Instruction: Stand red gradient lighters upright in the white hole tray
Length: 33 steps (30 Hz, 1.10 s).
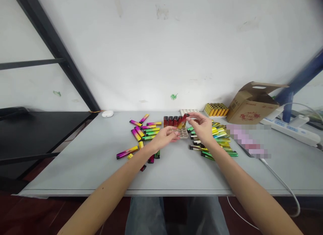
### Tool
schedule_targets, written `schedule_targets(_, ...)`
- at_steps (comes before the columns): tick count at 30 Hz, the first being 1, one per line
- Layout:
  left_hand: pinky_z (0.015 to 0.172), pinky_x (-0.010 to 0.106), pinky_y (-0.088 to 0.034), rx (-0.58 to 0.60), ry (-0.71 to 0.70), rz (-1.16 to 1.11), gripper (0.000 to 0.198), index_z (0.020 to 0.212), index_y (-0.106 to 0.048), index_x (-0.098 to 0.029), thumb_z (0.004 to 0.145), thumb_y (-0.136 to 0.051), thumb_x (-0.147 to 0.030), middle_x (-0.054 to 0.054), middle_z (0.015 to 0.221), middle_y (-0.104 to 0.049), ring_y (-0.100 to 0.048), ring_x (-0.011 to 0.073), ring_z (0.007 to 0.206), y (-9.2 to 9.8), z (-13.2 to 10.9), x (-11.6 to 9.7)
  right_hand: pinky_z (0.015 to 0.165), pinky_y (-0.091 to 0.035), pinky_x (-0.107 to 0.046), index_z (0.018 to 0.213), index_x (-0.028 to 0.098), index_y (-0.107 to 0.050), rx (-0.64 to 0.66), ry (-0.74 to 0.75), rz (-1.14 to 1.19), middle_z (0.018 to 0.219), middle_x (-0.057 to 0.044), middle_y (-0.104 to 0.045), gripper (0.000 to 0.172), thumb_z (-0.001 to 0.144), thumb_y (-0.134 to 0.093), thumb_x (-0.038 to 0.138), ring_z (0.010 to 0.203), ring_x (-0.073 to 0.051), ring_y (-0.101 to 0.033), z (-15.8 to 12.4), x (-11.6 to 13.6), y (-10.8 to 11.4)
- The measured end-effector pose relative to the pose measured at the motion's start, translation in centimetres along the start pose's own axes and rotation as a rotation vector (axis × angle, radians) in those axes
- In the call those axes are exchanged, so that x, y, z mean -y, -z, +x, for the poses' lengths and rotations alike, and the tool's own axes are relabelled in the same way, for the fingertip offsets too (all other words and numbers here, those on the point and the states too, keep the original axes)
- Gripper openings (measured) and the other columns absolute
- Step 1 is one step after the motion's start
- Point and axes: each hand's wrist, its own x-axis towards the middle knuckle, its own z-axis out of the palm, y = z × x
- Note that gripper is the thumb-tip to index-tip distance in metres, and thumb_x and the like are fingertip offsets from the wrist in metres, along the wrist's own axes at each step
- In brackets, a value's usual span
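Note:
Between thumb and fingers, my right hand (202, 126) holds a red and yellow lighter (182, 122), tilted with its dark end up. Below it is a pale tray with round holes (184, 133). Several red lighters (171, 121) stand upright in a row at the tray's back. My left hand (165, 138) is at the tray's left front, fingers bent over its edge; whether they grip it is not clear. Loose purple and yellow lighters (136, 134) and green ones lie left of the tray. More green and gold lighters (222, 137) are heaped on the right, partly behind my right hand.
A block of gold lighters (216, 109) and an open cardboard box (248, 105) stand at the back right, near a white power strip (292, 130). A blurred device (248, 140) with a cable lies right. A small white case (107, 113) sits at the back left of the grey table (83, 161).

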Motion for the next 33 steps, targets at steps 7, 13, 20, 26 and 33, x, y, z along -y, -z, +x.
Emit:
schedule_targets(7, 0.088, 0.038, -0.052, 0.182, 0.02, 0.1, 0.036, 0.1, -0.064, -0.014, 0.084, -0.066, -0.046, 0.011, 0.096, -0.071, -0.069, 0.0174, 0.083, 0.2, -0.1, 0.1, 0.086, -0.053, -0.041, 0.092, 0.02, -0.073, 0.011, 0.105, -0.203, 0.094, -0.005, -0.075, 0.019, 0.077, -0.069, 0.03, 0.091, -0.024, -0.069, -0.2, -0.6, -0.1)
schedule_targets(13, 0.085, 0.034, -0.052, 0.242, -0.031, 0.146, 0.034, 0.082, -0.065, -0.013, 0.084, -0.064, -0.047, 0.009, 0.09, -0.07, -0.068, 0.0163, 0.081, 0.1, -0.3, -0.1, 0.087, -0.053, -0.039, 0.093, 0.02, -0.074, 0.061, 0.184, -0.325, 0.094, -0.005, -0.075, 0.017, 0.079, -0.067, 0.025, 0.088, -0.022, -0.07, -1.0, -0.2, -0.5)
schedule_targets(20, 0.077, 0.032, -0.053, 0.03, -0.18, 0.021, 0.025, 0.076, -0.059, -0.014, 0.088, -0.058, -0.036, 0.005, 0.078, -0.068, -0.065, 0.0129, 0.07, 0.4, -0.2, -0.9, 0.09, -0.048, -0.041, 0.094, 0.023, -0.074, 0.057, 0.353, -0.494, 0.092, -0.004, -0.075, 0.014, 0.082, -0.066, 0.023, 0.091, -0.023, -0.065, -1.0, -0.3, -0.4)
schedule_targets(26, 0.072, 0.03, -0.052, -0.085, -0.269, 0.104, 0.022, 0.08, -0.059, -0.015, 0.088, -0.053, -0.034, 0.004, 0.075, -0.066, -0.064, 0.0134, 0.069, 1.6, 0.0, -1.6, 0.089, -0.049, -0.04, 0.094, 0.023, -0.073, 0.049, 0.39, -0.49, 0.093, -0.005, -0.073, 0.014, 0.083, -0.066, 0.025, 0.094, -0.023, -0.065, -1.0, -0.6, -0.5)
schedule_targets(33, 0.07, 0.029, -0.049, -0.319, -0.597, 0.744, 0.021, 0.086, -0.06, -0.019, 0.092, -0.046, -0.034, 0.003, 0.078, -0.066, -0.063, 0.0168, 0.077, 3.9, -0.5, -1.7, 0.09, -0.05, -0.041, 0.096, 0.024, -0.073, 0.039, 0.403, -0.511, 0.095, -0.006, -0.072, 0.015, 0.084, -0.064, 0.026, 0.096, -0.023, -0.064, -1.1, -0.6, -0.5)
